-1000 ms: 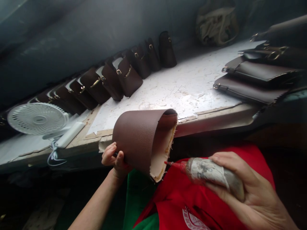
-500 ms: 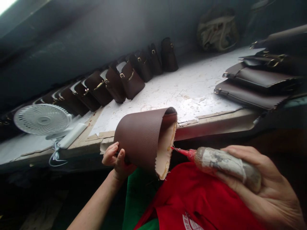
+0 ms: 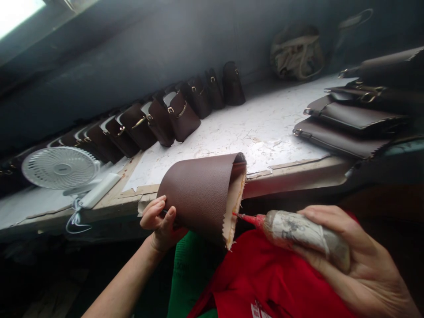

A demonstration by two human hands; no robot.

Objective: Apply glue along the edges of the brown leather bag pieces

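My left hand point(image 3: 162, 221) grips the far end of a brown leather bag piece point(image 3: 198, 190), holding it on its side above my lap. Its open end faces right, showing a pale lining point(image 3: 232, 198) with a zigzag-cut, frayed edge and a yellowish line of glue along it. In my right hand point(image 3: 351, 256) is a glue bottle point(image 3: 304, 234), wrapped in worn white material, with a red nozzle point(image 3: 250, 218). The nozzle's tip is at the lining's edge; whether it touches is too fine to tell.
A worktable point(image 3: 261, 137) covered with white paper lies ahead. Several brown leather bags point(image 3: 183, 115) stand in a row at the back left. A white fan point(image 3: 61, 168) lies at the left edge. Flat bag pieces point(image 3: 347, 134) are stacked at right, and a cloth bag point(image 3: 298, 53) sits behind.
The nozzle tip has shifted slightly down along the lining's edge. The leather piece has turned a little, so less of the lining shows. The camera view has tipped slightly.
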